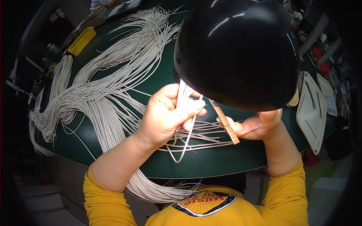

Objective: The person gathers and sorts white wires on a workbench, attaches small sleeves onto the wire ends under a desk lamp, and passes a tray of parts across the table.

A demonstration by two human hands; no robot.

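Note:
My left hand (pixel 162 113) is closed around a small bunch of white wires (pixel 183 91), held upright under a black dome. One wire (pixel 187 145) hangs from these fingers in a loop toward the table. My right hand (pixel 256 126) grips a narrow, flat, brown strip-shaped tool (pixel 227 128) between thumb and fingers. The tool's upper end and part of the right fingers are hidden by the dome. Below the left hand, several loose wire ends (pixel 211 140) lie on the green table, some with reddish tips.
A glossy black dome (pixel 237 52), apparently a lamp shade, blocks much of the view. Long bundles of white wires (pixel 102 83) spread over the green table (pixel 181 171) at left, partly hanging off its front edge. A yellow tray (pixel 82 41) stands far left; a cream tray (pixel 312 113) lies right.

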